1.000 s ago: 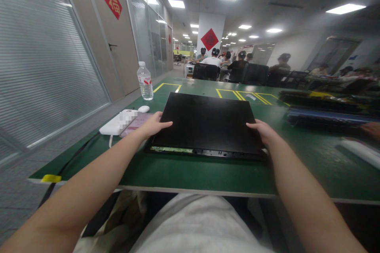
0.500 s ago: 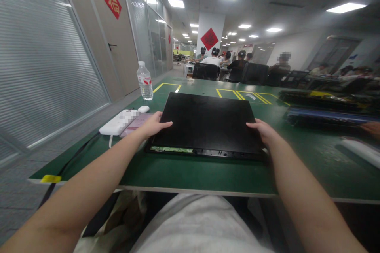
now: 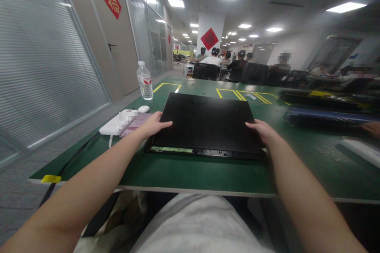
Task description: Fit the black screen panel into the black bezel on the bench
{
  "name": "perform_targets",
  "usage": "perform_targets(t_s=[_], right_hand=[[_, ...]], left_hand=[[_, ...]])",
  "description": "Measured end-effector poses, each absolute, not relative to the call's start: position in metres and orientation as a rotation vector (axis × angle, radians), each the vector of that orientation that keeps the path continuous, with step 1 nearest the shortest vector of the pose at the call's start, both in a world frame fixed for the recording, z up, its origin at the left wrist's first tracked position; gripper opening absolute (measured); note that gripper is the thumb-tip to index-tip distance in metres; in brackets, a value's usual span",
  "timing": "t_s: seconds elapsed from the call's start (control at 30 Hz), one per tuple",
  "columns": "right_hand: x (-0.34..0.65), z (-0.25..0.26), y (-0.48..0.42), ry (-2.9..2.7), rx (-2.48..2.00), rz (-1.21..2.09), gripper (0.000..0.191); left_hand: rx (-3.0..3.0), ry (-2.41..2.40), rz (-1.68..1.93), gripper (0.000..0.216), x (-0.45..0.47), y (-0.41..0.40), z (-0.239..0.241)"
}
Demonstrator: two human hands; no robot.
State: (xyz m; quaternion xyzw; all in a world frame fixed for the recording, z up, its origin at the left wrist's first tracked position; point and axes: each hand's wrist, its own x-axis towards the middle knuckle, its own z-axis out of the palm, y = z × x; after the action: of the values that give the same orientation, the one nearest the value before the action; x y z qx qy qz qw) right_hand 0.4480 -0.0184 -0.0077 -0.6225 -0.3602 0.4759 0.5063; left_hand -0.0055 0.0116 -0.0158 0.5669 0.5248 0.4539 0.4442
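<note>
A black display panel [image 3: 204, 122] lies in front of me, its far edge a little raised. Along its near edge runs a black frame [image 3: 225, 153], with a green circuit board strip [image 3: 172, 150] exposed at the left. My left hand [image 3: 154, 125] grips the panel's left edge, thumb on top and fingers hidden at the side. On the opposite edge, my right hand [image 3: 264, 131] holds the panel in the same way, its thumb over the surface.
On the green table [image 3: 190, 176] a water bottle [image 3: 145, 82], a white device [image 3: 117, 123] and a white mouse-like object [image 3: 143, 109] stand left. Dark panels [image 3: 323, 116], a long white object [image 3: 362, 152] and another person's hand [image 3: 372, 128] are right. People sit farther back.
The panel's right edge and my right thumb have shifted very slightly left. My left hand keeps its place.
</note>
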Motion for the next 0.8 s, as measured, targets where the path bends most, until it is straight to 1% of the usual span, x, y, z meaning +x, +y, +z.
perform_targets(t_s=[0.1,0.27,0.47,0.8], right_hand=[[0.4472,-0.0096,-0.0163,-0.86,-1.56,1.089,0.012],[0.45,-0.0117,-0.0123,-0.83,-1.558,1.071,0.014],[0.4535,-0.0126,-0.012,-0.83,-1.489,1.062,0.029],[0.4548,-0.0123,-0.0135,-0.872,-1.451,1.13,0.038]], left_hand=[[1.403,1.295,1.124,0.07,-0.0053,0.0102,-0.0147],[1.42,1.291,1.068,0.071,-0.0057,0.0094,-0.0138],[1.406,1.307,1.105,0.07,-0.0053,0.0116,-0.015],[1.303,1.239,1.071,0.072,-0.005,0.0091,-0.0118]])
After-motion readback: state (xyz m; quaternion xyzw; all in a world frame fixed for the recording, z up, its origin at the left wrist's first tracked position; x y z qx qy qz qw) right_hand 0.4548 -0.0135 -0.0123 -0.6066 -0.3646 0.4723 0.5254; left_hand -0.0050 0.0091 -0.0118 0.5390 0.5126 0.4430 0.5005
